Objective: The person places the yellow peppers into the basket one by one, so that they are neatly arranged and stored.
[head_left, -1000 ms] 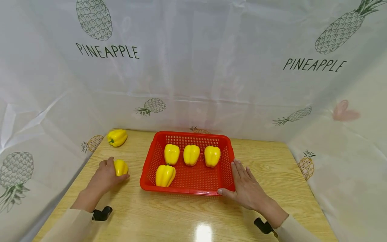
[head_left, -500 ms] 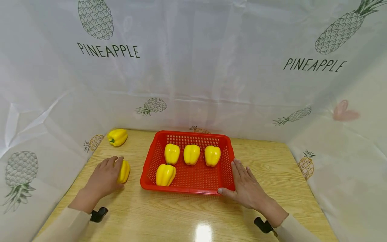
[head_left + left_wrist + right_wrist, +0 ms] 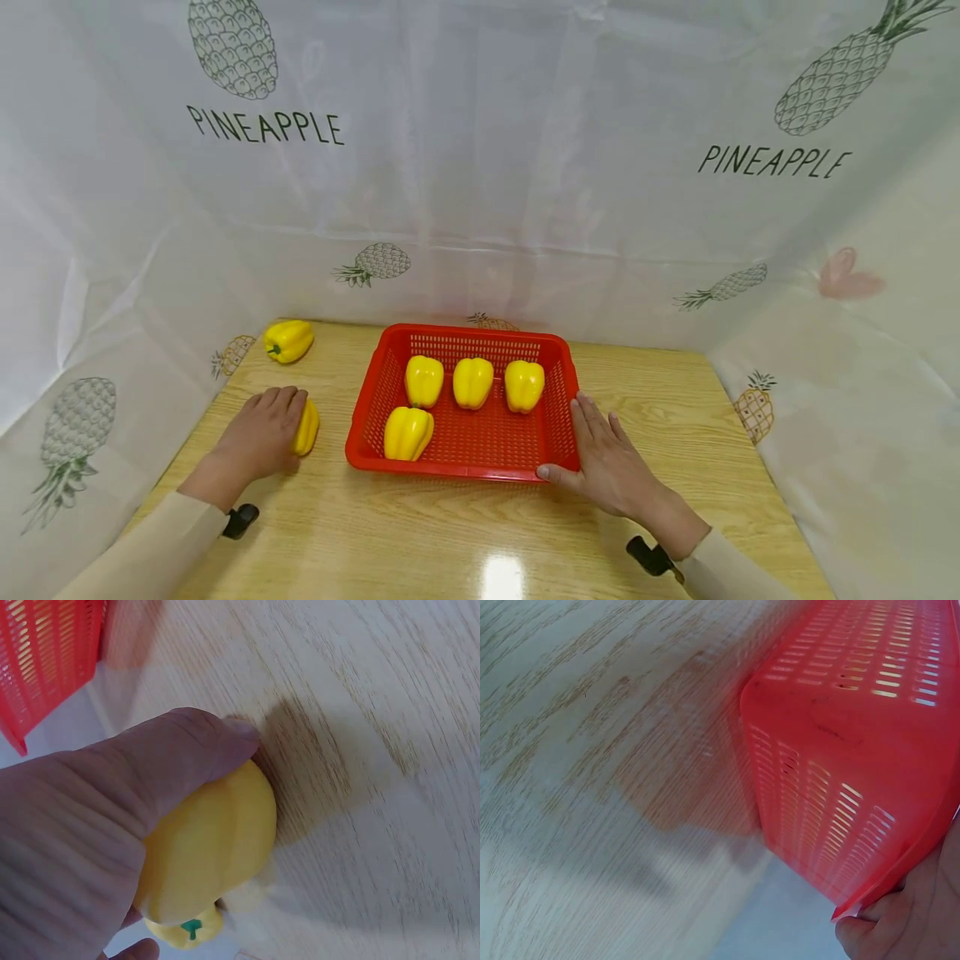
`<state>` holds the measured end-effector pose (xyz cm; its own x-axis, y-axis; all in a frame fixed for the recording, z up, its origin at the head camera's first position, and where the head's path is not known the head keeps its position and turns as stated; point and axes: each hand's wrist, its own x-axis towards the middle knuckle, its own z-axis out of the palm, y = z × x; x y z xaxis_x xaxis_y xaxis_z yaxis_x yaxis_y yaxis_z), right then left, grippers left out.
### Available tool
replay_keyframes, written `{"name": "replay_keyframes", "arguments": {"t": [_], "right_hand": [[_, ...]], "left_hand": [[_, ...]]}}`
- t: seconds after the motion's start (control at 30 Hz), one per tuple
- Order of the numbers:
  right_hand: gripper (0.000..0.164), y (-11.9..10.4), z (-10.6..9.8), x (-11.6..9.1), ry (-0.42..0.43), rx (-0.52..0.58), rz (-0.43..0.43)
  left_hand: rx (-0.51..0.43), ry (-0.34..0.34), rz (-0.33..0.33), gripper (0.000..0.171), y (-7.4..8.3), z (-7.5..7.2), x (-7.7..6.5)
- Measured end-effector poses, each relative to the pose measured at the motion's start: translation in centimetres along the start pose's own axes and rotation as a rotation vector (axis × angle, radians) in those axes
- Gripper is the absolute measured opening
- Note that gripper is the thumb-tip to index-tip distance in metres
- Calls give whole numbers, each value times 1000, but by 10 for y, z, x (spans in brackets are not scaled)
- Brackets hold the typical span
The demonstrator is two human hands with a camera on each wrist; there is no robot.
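My left hand (image 3: 258, 433) grips a yellow bell pepper (image 3: 307, 427) on the table, left of the red plastic basket (image 3: 465, 472). In the left wrist view the thumb lies along one side of that bell pepper (image 3: 214, 840), and the palm covers part of it. My right hand (image 3: 611, 467) rests against the basket's right end, fingers straight, thumb over the front corner of the rim. From the right wrist, part of the hand (image 3: 900, 919) shows at the basket's rim (image 3: 930, 859). Inside the basket are several yellow bell peppers (image 3: 473, 383), three in the back row and one at front left.
Another yellow bell pepper (image 3: 288, 341) with a green stem lies at the table's back left corner. The wooden table (image 3: 405, 542) ends at a white pineapple-print sheet (image 3: 480, 183) hanging behind and at both sides.
The left hand has turned and closed farther over the bell pepper, hiding more of it, and the pepper has tilted. The right hand stays put at the basket.
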<state>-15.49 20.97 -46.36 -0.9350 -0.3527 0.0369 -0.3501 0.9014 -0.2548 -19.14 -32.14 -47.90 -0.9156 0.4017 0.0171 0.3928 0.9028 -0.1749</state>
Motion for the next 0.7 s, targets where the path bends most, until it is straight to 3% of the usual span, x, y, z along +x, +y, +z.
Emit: {"name": "replay_keyframes", "arguments": {"t": [0.43,0.57,0.7], "right_hand": [[116,1,1,0,-1,7,4],[116,2,1,0,0,4,0],[116,2,2,0,-1,5,-2]], "left_hand": [[1,70,-16,97,3,2,7],[14,160,-19,94,2,2,10],[5,317,-6,95,2,0,14]]}}
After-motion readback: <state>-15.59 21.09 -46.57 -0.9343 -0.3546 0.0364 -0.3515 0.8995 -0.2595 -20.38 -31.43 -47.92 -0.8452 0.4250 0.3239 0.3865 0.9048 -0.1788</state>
